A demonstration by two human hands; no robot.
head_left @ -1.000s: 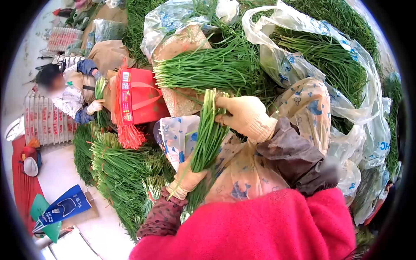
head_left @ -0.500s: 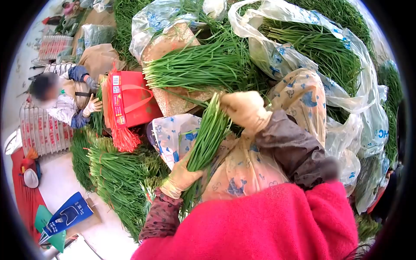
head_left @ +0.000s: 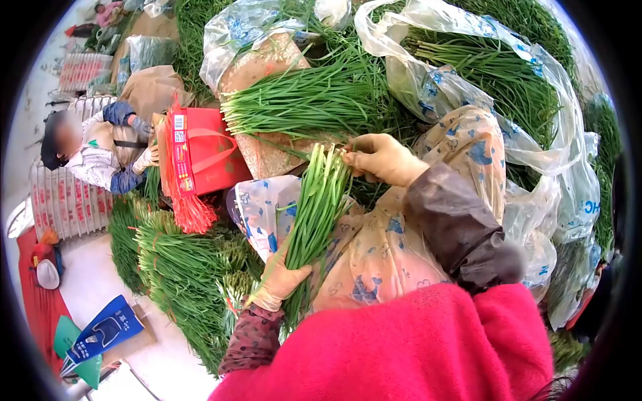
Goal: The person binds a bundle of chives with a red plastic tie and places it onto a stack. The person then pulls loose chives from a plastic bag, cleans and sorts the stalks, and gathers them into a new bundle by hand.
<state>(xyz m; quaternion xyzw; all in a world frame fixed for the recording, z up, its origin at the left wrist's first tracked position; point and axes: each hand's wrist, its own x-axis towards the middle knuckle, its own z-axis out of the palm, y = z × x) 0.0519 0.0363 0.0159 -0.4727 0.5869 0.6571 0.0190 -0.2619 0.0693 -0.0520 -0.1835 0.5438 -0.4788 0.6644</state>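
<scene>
My left hand [head_left: 281,281], in a pale glove, is wrapped round the lower part of a bunch of garlic chives [head_left: 314,207]. The bunch slants over my lap, its pale stem ends pointing up and away from me. At those ends is my gloved right hand [head_left: 378,159], thumb and fingers pinched together; whatever is between the fingertips is too small to make out. Just beyond, a loose pile of garlic chives [head_left: 301,103] lies across a patterned board [head_left: 267,57], pale ends to the left.
To the left stands a red bag [head_left: 207,150] with red strings [head_left: 190,210] hanging from it. Tied chive bundles [head_left: 177,260] are stacked below it. Clear plastic bags [head_left: 568,160] with more chives lie right. Another person [head_left: 100,147] works at far left.
My right hand has turned, and its fingers now pinch at the stem ends. The bunch in my left hand has shifted slightly left. The other person's gloved hand has moved nearer the red bag.
</scene>
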